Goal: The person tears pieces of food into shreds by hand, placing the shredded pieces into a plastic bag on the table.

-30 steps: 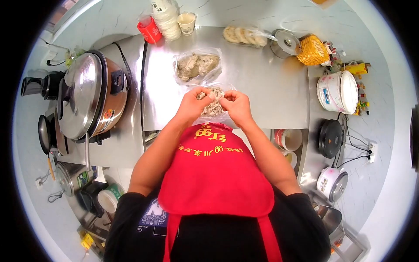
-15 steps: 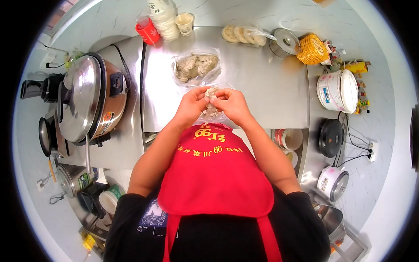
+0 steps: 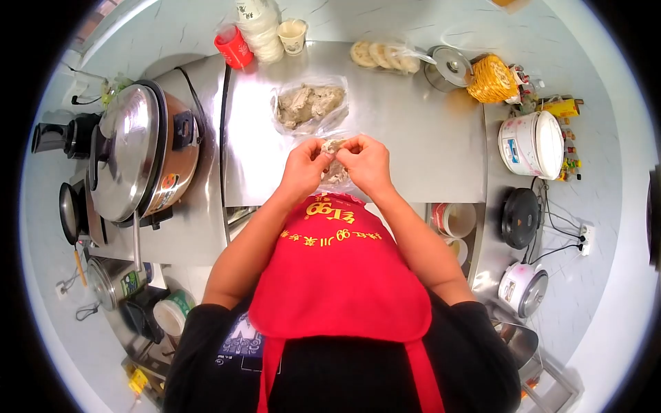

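Observation:
Pinched between my hands is a piece of pale grey-brown cooked meat (image 3: 332, 145). My left hand (image 3: 303, 165) has its thumb and fingers closed on the left side of it. Closed on its right side is my right hand (image 3: 365, 164), partly covering the piece. Just beneath, small torn bits of meat (image 3: 335, 175) lie on clear plastic near the counter's front edge. Farther back, larger chunks of the same meat (image 3: 310, 107) sit in an open clear plastic bag (image 3: 321, 129).
A steel counter (image 3: 420, 138) spans the front. A large lidded cooker (image 3: 127, 155) stands at left. Along the back are stacked cups (image 3: 263, 34), bagged round flatbreads (image 3: 382, 55) and a lidded steel pot (image 3: 449, 67). A white rice cooker (image 3: 530, 144) is at right.
My fingers have shifted slightly around the meat piece, the right hand turning in over it so that less of it shows. The bag and the other items have stayed put.

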### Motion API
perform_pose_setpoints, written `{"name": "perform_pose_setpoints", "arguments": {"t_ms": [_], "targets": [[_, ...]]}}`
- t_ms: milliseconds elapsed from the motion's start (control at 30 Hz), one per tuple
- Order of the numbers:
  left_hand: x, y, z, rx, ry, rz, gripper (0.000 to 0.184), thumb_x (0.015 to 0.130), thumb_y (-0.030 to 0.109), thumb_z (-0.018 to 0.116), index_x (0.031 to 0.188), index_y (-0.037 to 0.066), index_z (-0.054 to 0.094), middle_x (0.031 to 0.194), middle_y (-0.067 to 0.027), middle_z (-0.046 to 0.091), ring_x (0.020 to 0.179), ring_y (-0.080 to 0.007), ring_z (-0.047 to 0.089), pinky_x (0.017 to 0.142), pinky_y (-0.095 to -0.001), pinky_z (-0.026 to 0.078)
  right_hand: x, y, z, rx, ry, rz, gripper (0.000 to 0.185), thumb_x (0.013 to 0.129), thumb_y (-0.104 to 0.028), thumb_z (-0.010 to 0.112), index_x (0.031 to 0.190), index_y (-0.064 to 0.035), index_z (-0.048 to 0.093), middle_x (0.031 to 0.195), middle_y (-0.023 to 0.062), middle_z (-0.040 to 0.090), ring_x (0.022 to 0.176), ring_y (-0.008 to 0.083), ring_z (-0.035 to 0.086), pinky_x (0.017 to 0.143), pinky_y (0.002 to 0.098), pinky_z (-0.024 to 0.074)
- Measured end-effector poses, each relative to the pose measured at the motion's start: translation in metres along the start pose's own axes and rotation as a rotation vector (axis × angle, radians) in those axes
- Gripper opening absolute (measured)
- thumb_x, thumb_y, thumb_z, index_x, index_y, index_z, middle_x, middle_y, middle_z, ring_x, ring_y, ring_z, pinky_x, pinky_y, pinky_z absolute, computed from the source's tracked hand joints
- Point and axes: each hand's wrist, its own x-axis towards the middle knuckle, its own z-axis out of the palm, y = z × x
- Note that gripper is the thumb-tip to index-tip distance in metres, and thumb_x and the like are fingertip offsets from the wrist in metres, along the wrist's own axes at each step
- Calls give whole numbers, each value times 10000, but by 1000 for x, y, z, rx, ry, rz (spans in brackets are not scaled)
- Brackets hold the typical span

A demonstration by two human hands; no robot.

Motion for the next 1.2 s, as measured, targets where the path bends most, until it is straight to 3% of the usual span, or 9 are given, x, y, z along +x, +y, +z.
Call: {"name": "perform_pose_setpoints", "arguments": {"t_ms": [100, 167, 300, 367, 467, 600, 667, 800, 1200], "targets": [[1, -6, 2, -60, 36, 1, 111, 913, 56, 616, 1000, -12, 625, 810, -20, 618, 710, -84, 545, 636, -233, 453, 3, 13, 4, 77, 38, 82, 69, 784, -37, 678, 797, 22, 644, 686, 29, 643, 577, 71, 556, 515, 233, 452], [-1, -4, 0, -72, 35, -13, 117, 911, 47, 607, 1013, -9, 621, 824, -21, 620, 717, -87, 551, 645, -233, 458, 4, 18, 2, 105, 45, 116, 131, 734, -111, 705, 759, 11, 665, 683, 60, 675, 617, 117, 612, 609, 281, 502], [4, -2, -15, -127, -4, -52, 149, 897, 24, 586, 1043, 14, 612, 857, -25, 626, 738, -107, 568, 672, -242, 480, 11, 33, -12, 93, 103, 177, 117, 758, -91, 700, 792, 15, 665, 704, 62, 676, 618, 112, 613, 586, 268, 498], [1, 5, -15, -194, -8, -117, 133, 892, 44, 608, 1022, 17, 612, 828, -21, 618, 733, -108, 567, 679, -234, 468, 8, 25, -17, 346, -32, 247, 100, 826, -53, 698, 876, 14, 641, 764, 60, 662, 601, 100, 603, 531, 236, 511], [8, 3, -19, -263, -75, -175, 141, 886, 63, 635, 1021, 32, 613, 832, -27, 624, 736, -121, 578, 685, -245, 476, 4, 5, -26, 429, -191, 319, 157, 860, -70, 687, 975, 29, 646, 839, 87, 673, 638, 127, 620, 565, 251, 519], [6, 7, -16, -56, -245, -119, 144, 872, 82, 681, 999, 37, 627, 858, -57, 657, 737, -135, 612, 651, -262, 505, 1, 4, -26, 459, -266, 278, 210, 868, -80, 695, 1032, 41, 645, 871, 85, 675, 663, 127, 622, 604, 259, 536], [4, 15, -14, -82, -186, -138, 130, 868, 86, 691, 971, 33, 633, 841, -61, 659, 720, -132, 615, 631, -259, 507, 0, 5, -24, 536, -285, 116, 236, 866, -77, 699, 1058, 50, 649, 890, 85, 678, 691, 118, 616, 634, 252, 526], [0, 15, -3, -15, -81, -101, 113, 873, 102, 696, 916, 12, 643, 791, -64, 654, 683, -120, 611, 599, -251, 515, -9, 3, -22, 393, -258, 203, 247, 860, -92, 713, 1052, 54, 664, 874, 75, 684, 712, 105, 606, 645, 245, 505], [-1, -5, 0, 52, -16, -76, 71, 900, 66, 616, 897, -4, 625, 713, -21, 606, 617, -88, 535, 562, -239, 439, -10, 0, -10, 56, -67, 36, 144, 803, -111, 731, 825, 14, 662, 703, -2, 640, 626, 40, 541, 557, 214, 440]]}}
